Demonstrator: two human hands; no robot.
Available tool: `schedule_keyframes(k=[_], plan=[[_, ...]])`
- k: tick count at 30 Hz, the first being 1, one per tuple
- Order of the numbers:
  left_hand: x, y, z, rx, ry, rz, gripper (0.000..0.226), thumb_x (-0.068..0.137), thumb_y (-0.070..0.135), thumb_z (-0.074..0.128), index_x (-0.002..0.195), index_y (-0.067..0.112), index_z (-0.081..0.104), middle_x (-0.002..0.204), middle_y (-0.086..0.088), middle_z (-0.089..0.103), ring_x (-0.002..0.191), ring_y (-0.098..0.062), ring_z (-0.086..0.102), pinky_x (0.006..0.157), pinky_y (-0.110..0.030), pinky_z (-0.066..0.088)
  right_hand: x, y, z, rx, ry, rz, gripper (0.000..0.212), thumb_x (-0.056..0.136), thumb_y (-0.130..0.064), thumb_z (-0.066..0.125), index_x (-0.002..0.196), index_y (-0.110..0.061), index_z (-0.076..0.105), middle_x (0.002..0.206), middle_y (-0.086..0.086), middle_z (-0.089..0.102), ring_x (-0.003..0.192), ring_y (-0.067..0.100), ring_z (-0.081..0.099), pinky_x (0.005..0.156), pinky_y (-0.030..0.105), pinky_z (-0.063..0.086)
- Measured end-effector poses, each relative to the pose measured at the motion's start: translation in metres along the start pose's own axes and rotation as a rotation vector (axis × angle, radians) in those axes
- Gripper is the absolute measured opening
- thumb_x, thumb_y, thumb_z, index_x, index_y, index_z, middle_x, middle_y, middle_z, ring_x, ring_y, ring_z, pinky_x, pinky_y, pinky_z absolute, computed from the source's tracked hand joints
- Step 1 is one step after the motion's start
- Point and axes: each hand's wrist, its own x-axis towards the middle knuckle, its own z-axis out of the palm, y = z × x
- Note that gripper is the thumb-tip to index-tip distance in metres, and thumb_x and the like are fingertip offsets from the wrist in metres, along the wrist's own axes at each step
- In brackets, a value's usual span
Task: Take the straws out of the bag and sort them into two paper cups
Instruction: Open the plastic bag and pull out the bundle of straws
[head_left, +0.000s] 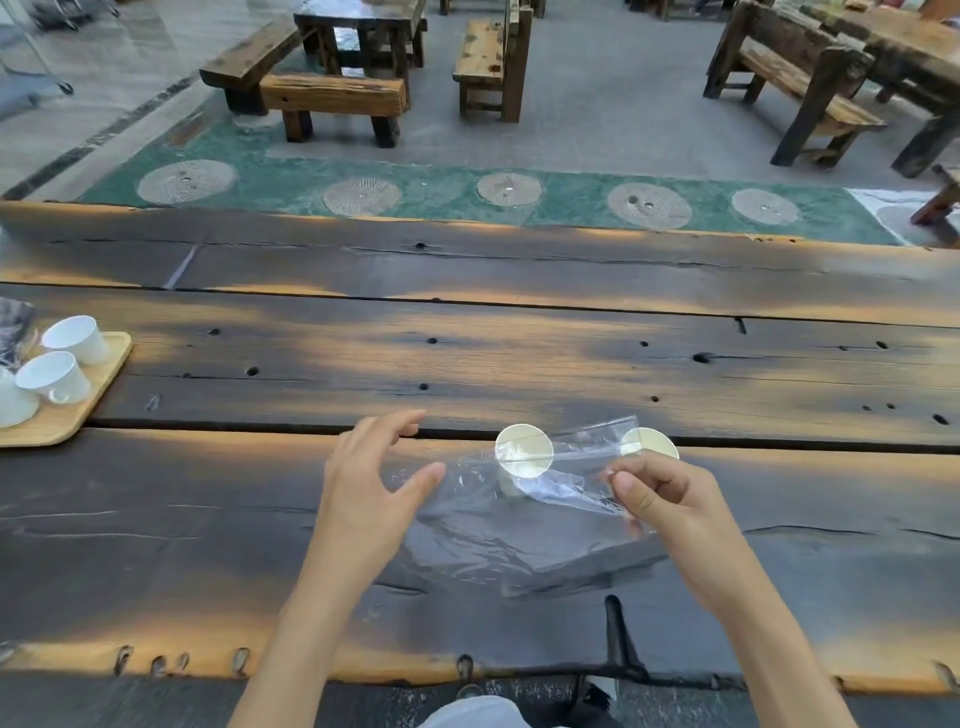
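Observation:
A clear plastic bag (519, 525) hangs over the dark wooden table (467, 353), held up in front of me. My right hand (660, 499) pinches the bag's right edge between thumb and curled fingers. My left hand (374, 483) hovers at the bag's left edge with fingers spread and relaxed, thumb close to the plastic. Two paper cups stand upright behind the bag: the left cup (523, 451) is seen through the plastic, the right cup (652, 443) peeks out above my right hand. I can make out no straws.
A light wooden tray (78, 410) at the table's left edge carries three white mugs (54, 376). A dark crumpled item (13, 327) lies behind it. Wooden benches and tables stand on the floor beyond the table's far edge.

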Motion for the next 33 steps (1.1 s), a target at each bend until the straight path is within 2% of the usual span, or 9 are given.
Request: schedule_keyframes(k=[3, 6, 9, 12, 14, 17, 21, 27, 33], plan=[[0.009, -0.003, 0.002, 0.151, -0.018, 0.177, 0.024, 0.083, 0.038, 0.069, 0.107, 0.035, 0.07, 0.102, 0.022, 0.064, 0.102, -0.006, 0.054, 0.094, -0.035, 0.035, 0.0, -0.006, 0.005, -0.02, -0.007, -0.025, 0.02, 0.086, -0.023, 0.062, 0.087, -0.008, 0.075, 0.061, -0.003, 0.054, 0.053, 0.013, 0.048, 0.056, 0.021, 0.042], [0.014, -0.003, 0.006, 0.234, -0.032, 0.286, 0.018, 0.086, 0.041, 0.06, 0.088, 0.029, 0.072, 0.085, 0.019, 0.067, 0.085, -0.01, 0.06, 0.086, -0.046, 0.04, -0.002, -0.011, 0.008, -0.037, -0.018, -0.03, 0.016, 0.087, -0.024, 0.063, 0.084, -0.015, 0.076, 0.065, 0.011, 0.05, 0.053, 0.014, 0.046, 0.055, 0.024, 0.04], [0.014, 0.002, 0.005, 0.137, -0.039, 0.24, 0.017, 0.088, 0.035, 0.062, 0.08, 0.024, 0.072, 0.076, 0.018, 0.068, 0.076, -0.006, 0.059, 0.081, -0.039, 0.043, -0.004, -0.01, 0.008, -0.045, 0.002, -0.004, 0.019, 0.087, -0.027, 0.061, 0.081, -0.017, 0.076, 0.06, 0.004, 0.047, 0.057, 0.014, 0.043, 0.056, 0.023, 0.038], [0.015, 0.004, 0.003, 0.021, -0.085, 0.143, 0.01, 0.088, 0.021, 0.067, 0.081, 0.02, 0.074, 0.079, 0.014, 0.07, 0.081, -0.01, 0.063, 0.072, -0.023, 0.046, -0.007, -0.01, 0.008, -0.063, 0.017, 0.008, 0.024, 0.088, -0.027, 0.06, 0.077, -0.009, 0.07, 0.054, -0.007, 0.044, 0.057, 0.013, 0.039, 0.055, 0.023, 0.031], [0.013, 0.007, 0.004, 0.032, -0.132, 0.171, 0.008, 0.089, 0.019, 0.068, 0.094, 0.02, 0.075, 0.084, 0.015, 0.071, 0.088, -0.009, 0.064, 0.078, -0.021, 0.048, -0.008, -0.01, 0.01, -0.045, 0.02, 0.005, 0.025, 0.088, -0.026, 0.06, 0.079, -0.004, 0.07, 0.054, -0.009, 0.044, 0.054, 0.013, 0.036, 0.052, 0.023, 0.028], [0.01, 0.015, 0.013, 0.017, -0.2, 0.248, 0.018, 0.089, 0.029, 0.068, 0.104, 0.021, 0.073, 0.092, 0.014, 0.068, 0.088, -0.012, 0.063, 0.081, -0.024, 0.048, -0.008, -0.01, 0.015, -0.063, -0.012, -0.002, 0.028, 0.09, -0.027, 0.063, 0.081, -0.001, 0.07, 0.055, -0.013, 0.045, 0.054, 0.014, 0.036, 0.052, 0.024, 0.028], [0.01, 0.019, 0.021, -0.016, -0.163, 0.29, 0.023, 0.093, 0.038, 0.06, 0.089, 0.02, 0.074, 0.081, 0.01, 0.067, 0.079, -0.013, 0.062, 0.072, -0.038, 0.049, -0.01, -0.01, 0.018, -0.085, -0.029, 0.016, 0.022, 0.094, -0.021, 0.063, 0.081, -0.004, 0.071, 0.055, -0.013, 0.046, 0.056, 0.015, 0.036, 0.054, 0.028, 0.028], [0.011, 0.024, 0.019, -0.071, -0.15, 0.222, 0.012, 0.088, 0.03, 0.066, 0.088, 0.021, 0.073, 0.08, 0.009, 0.069, 0.078, -0.015, 0.062, 0.072, -0.026, 0.048, -0.009, -0.01, 0.02, -0.087, -0.036, 0.039, 0.021, 0.097, -0.017, 0.062, 0.08, -0.011, 0.073, 0.056, -0.011, 0.045, 0.059, 0.016, 0.035, 0.059, 0.039, 0.027], [0.015, 0.03, 0.019, -0.054, -0.076, 0.228, 0.022, 0.092, 0.033, 0.062, 0.082, 0.017, 0.073, 0.074, 0.007, 0.069, 0.072, -0.015, 0.06, 0.069, -0.037, 0.046, -0.01, -0.013, 0.026, -0.103, -0.079, 0.035, 0.021, 0.095, -0.024, 0.061, 0.081, -0.012, 0.072, 0.059, -0.012, 0.046, 0.06, 0.013, 0.039, 0.059, 0.033, 0.032]])
